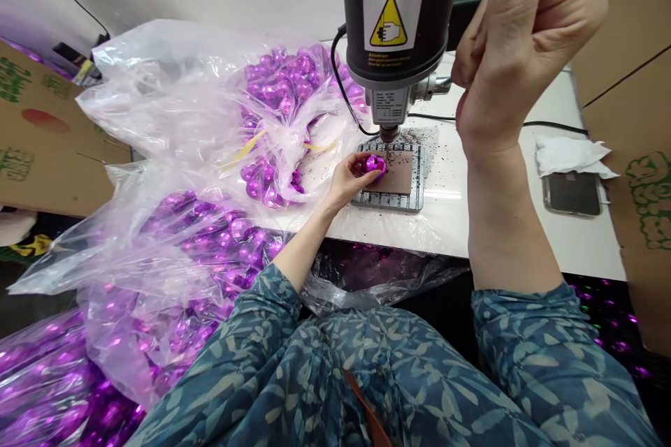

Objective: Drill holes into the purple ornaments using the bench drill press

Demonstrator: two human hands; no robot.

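My left hand (347,178) pinches a shiny purple ball (374,166) between thumb and fingers. The ball rests on a brown board (401,178) lying on the slotted metal base (418,202) of a bench drill press (398,21). Just above and beside the ball is the drill's chuck (388,133); where the bit's tip meets the ball is hard to make out. Raised at the right of the machine, my right hand (516,49) is closed around the feed handle, whose metal hub (435,86) shows beside it. The grip itself is mostly hidden by the hand.
Clear plastic bags (172,112) full of purple balls (286,80) cover the left side and lie below the table. Dark shavings are scattered around the base. A phone (571,193) under white tissue (571,156) lies right. Cardboard boxes (647,154) flank the white table (445,223).
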